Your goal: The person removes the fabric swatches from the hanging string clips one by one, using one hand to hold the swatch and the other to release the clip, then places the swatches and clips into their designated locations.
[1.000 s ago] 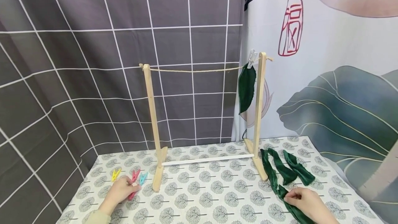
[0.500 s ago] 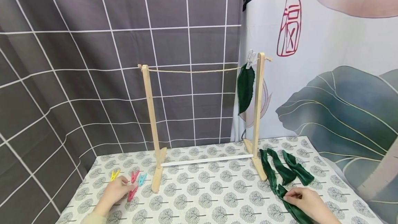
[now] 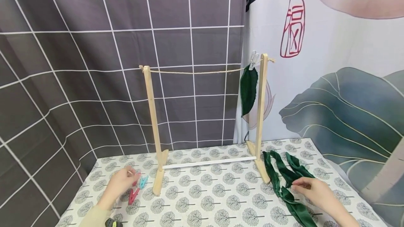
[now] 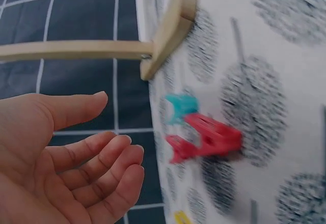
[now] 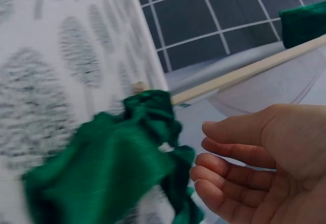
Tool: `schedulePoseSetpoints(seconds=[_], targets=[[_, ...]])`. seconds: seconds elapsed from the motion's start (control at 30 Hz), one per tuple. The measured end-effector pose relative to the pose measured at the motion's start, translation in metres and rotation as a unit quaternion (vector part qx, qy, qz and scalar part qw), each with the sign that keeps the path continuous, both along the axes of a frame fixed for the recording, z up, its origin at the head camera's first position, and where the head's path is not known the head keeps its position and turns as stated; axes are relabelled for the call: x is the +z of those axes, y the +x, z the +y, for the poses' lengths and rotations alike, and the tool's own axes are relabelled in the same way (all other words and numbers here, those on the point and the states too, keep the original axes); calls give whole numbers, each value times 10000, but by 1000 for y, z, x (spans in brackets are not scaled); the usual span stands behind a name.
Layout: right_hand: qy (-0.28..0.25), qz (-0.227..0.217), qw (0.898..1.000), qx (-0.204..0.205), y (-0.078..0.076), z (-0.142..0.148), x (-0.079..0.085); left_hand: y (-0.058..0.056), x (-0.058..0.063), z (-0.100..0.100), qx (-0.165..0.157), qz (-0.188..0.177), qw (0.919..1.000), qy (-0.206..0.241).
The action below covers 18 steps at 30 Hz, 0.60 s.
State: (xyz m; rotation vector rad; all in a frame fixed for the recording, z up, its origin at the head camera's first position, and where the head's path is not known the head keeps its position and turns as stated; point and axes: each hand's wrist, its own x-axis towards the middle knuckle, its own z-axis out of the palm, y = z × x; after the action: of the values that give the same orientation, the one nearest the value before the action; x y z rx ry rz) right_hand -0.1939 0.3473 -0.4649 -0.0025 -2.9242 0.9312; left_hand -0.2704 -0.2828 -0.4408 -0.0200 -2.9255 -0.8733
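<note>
My left hand [image 3: 121, 185] hovers over the clothespins with nothing in it, fingers loosely bent in the left wrist view. Nearest are a pink clothespin [image 3: 133, 196] and a turquoise one [image 3: 143, 182]; another pink one is mostly covered by the hand. A yellow clothespin [image 4: 182, 217] peeks in at the bottom of the left wrist view. Over several crumpled dark green fabric strips [image 3: 298, 210], my right hand [image 3: 315, 192] holds nothing and its fingers are relaxed. One green cloth piece [image 3: 248, 90] hangs from the rope [image 3: 195, 73] by a clear clothespin [image 3: 253, 60].
Two wooden posts [image 3: 153, 111] with flat feet carry the rope, joined low down by a white rod [image 3: 208, 162]. They stand toward the back of the tree-print tablecloth [image 3: 208, 204]. A dark grid curtain [image 3: 170, 9] and a printed pale curtain [image 3: 331, 41] rise behind.
My left hand has moved from the front pink clothespin toward the back, hiding the yellow one. The right hand has left the front green strip and shifted slightly back over the fabric.
</note>
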Motion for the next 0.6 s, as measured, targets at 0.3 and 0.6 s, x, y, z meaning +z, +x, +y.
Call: schedulePoseSetpoints(seconds=[0.3, 0.6], targets=[[41, 601, 9980, 172, -14, -2, 34, -10, 32, 26, -354, 441, 9983, -104], [133, 1544, 9875, 304, -28, -18, 77, -21, 75, 66, -776, 966, 9922, 122]])
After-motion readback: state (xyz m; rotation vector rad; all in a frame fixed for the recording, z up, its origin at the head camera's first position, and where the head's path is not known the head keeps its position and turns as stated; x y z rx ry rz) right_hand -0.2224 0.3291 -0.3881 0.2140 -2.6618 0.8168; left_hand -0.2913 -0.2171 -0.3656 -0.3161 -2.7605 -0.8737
